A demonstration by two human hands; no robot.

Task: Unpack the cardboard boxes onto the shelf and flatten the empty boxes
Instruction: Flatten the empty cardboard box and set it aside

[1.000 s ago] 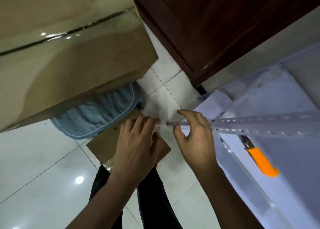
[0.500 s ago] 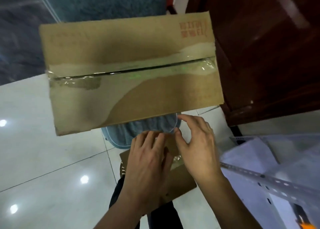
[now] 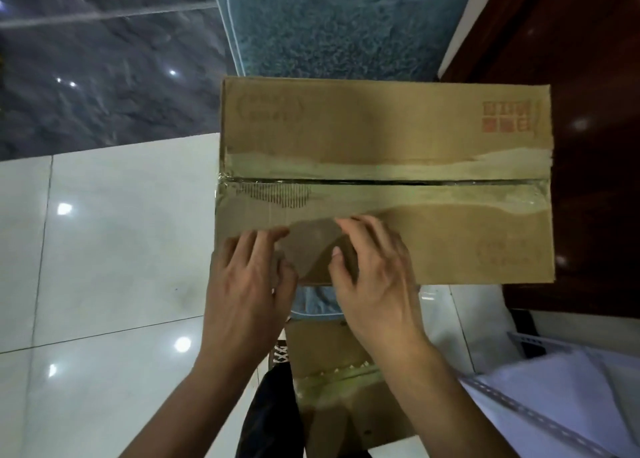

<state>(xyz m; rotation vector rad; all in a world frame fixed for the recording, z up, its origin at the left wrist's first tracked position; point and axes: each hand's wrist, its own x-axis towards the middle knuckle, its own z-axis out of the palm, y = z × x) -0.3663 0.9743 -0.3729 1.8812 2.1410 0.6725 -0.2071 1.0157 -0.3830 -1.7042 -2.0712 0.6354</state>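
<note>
A closed brown cardboard box (image 3: 398,128) stands on the floor in front of me, with clear tape along its middle seam (image 3: 381,181). My left hand (image 3: 246,284) lies over the box's near left corner with its fingers straight. My right hand (image 3: 377,284) is over the near flap beside it, fingers extended and thumb spread. Neither hand grips anything. Whether the fingertips press on the cardboard I cannot tell. The white metal shelf (image 3: 554,388) shows at the bottom right, with a perforated rail.
A flattened piece of cardboard (image 3: 329,353) lies on the white tiles below my hands, next to my dark trouser leg (image 3: 270,416). A blue mat (image 3: 346,24) lies beyond the box. A dark wooden door (image 3: 588,59) stands at the right.
My view has swung from the shelf to the box. Both hands have left the shelf's rail and moved forward over the box's near flap.
</note>
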